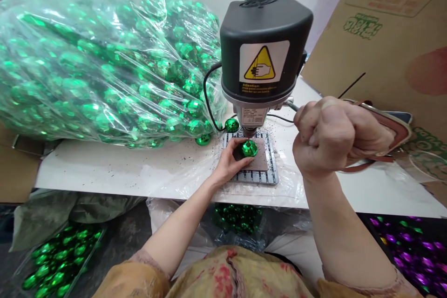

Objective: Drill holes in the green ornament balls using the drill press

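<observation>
My left hand (pixel 230 160) pinches a shiny green faceted ball (pixel 249 148) between thumb and fingers. The ball rests on a small brown board (pixel 260 160) on the slotted metal base (pixel 274 178) of a bench drill press (pixel 267 51), right below its chuck (pixel 249 131). Closed in a fist, my right hand (pixel 324 135) grips the drill press lever (pixel 291 104), most of which the fingers hide. Whether the drill bit touches the ball I cannot tell.
A large clear bag (pixel 104 65) of green balls fills the table's left side. Two loose balls, one nearer (pixel 202 139) and one farther (pixel 232 125), lie by the base. Cardboard box (pixel 391 32) at right. Below the table are green balls (pixel 59 260) and purple ones (pixel 419 253).
</observation>
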Demonstrator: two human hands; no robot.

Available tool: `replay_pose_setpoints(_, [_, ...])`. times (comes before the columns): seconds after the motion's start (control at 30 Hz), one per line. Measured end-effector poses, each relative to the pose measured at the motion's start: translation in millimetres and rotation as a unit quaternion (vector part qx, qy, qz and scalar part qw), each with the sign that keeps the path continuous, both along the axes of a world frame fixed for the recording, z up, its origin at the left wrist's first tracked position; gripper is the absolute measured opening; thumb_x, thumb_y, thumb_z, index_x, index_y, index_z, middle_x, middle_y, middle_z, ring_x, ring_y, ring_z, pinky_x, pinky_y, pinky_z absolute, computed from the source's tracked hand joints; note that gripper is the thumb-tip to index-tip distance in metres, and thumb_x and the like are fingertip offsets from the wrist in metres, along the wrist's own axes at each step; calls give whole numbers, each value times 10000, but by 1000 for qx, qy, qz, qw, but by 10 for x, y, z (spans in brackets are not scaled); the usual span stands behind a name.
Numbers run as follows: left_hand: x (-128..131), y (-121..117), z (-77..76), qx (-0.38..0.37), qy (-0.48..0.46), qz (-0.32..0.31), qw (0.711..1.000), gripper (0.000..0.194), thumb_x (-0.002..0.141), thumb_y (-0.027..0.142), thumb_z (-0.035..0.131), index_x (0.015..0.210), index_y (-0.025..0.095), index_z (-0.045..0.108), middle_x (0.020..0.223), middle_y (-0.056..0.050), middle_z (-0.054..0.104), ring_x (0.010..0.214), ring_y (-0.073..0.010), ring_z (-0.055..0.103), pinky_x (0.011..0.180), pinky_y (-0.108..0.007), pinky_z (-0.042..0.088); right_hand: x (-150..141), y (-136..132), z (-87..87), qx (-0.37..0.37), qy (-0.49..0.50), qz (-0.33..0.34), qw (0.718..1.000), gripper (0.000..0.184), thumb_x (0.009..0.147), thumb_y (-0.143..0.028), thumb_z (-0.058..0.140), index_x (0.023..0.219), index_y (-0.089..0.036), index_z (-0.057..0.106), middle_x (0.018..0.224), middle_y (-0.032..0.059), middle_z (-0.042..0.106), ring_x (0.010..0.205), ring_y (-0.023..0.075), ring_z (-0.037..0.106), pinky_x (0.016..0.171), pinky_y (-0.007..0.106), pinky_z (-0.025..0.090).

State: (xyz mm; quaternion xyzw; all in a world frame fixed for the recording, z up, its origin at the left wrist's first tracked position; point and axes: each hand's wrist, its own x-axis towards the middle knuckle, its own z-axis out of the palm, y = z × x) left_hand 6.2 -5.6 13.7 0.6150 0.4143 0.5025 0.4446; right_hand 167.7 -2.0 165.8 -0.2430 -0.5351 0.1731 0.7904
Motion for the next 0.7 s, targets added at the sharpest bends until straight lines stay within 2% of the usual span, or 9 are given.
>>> replay_pose_setpoints(0.1, [-10, 6, -19, 1, 9, -3, 1000, 543, 777, 320, 826, 1238, 223, 557, 1235, -91, 653, 1173, -248, 619, 1048, -389, 463, 0, 36, -56, 16, 3, 2, 1000, 638, 854, -427, 619, 465, -181, 177, 449, -47, 195, 415, 59, 190, 473, 325, 149])
replay_pose_setpoints(0.3, [-16, 7, -24, 6, 12, -2, 1000, 544, 766, 334, 835, 1228, 226, 570, 1230, -83, 654, 1172, -254, 613, 1038, -382, 458, 17, 99, -161, 95, -4, 0, 995, 627, 838, -308, 624, 440, -180, 157, 412, -55, 168, 365, 63, 182, 410, 314, 240])
replay_pose_setpoints(0.53, [-3, -6, 4, 1, 13, -6, 1000, 532, 782, 345, 822, 1224, 219, 554, 1261, -100, 645, 1191, -261, 612, 1052, -399, 461, -4, 152, -216, 196, -16, -34, 980, 473, 804, -190, 592, 530, -190, 206, 454, -65, 217, 353, 67, 215, 367, 290, 237])
replay_pose_setpoints(0.7, [0, -6, 3, 11, 20, 10, 1000, 529, 769, 358, 833, 1209, 221, 572, 1205, -89, 655, 1158, -258, 619, 1028, -396, 477, 7, 169, -349, 252, -24, -49, 966, 499, 765, -135, 576, 529, -194, 141, 417, -68, 254, 327, 63, 194, 349, 315, 201])
